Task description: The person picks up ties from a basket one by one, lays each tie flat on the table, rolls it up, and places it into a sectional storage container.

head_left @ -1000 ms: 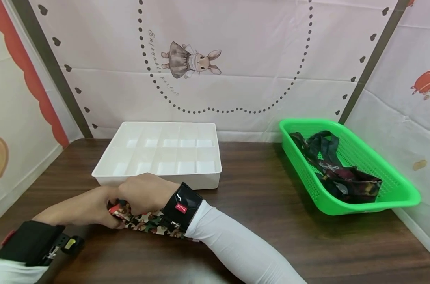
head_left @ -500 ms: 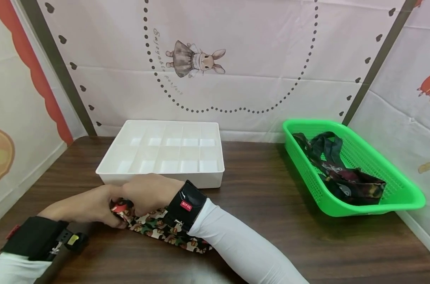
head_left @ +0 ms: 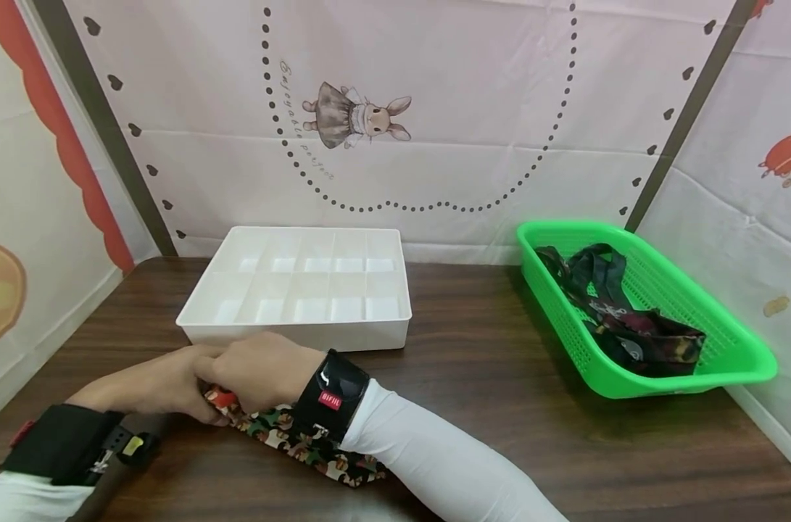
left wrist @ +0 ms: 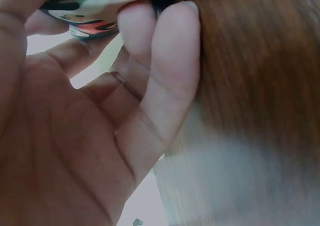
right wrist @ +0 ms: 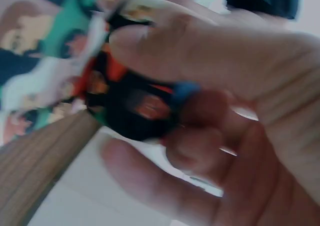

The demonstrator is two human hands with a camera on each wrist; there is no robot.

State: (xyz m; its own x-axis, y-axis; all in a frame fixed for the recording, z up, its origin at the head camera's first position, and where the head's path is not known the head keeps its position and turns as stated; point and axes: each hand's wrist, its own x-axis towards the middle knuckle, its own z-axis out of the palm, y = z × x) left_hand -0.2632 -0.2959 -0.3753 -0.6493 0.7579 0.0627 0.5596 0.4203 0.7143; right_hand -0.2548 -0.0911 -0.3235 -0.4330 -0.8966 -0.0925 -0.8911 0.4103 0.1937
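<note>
While both my hands work at the near table edge, my right hand curls round the rolled end of the soft patterned cloth strip, and my left hand pinches that same end. It looks light, limp and liable to unroll, so I judge the tight roll the best hold, in front of the white compartment tray.

White plastic divided tray blocks fwd path just beyond hands. Green plastic mesh basket w/ dark fabric obstructs far right. Bare dark wood tabletop btwn tray & basket: open passage.
</note>
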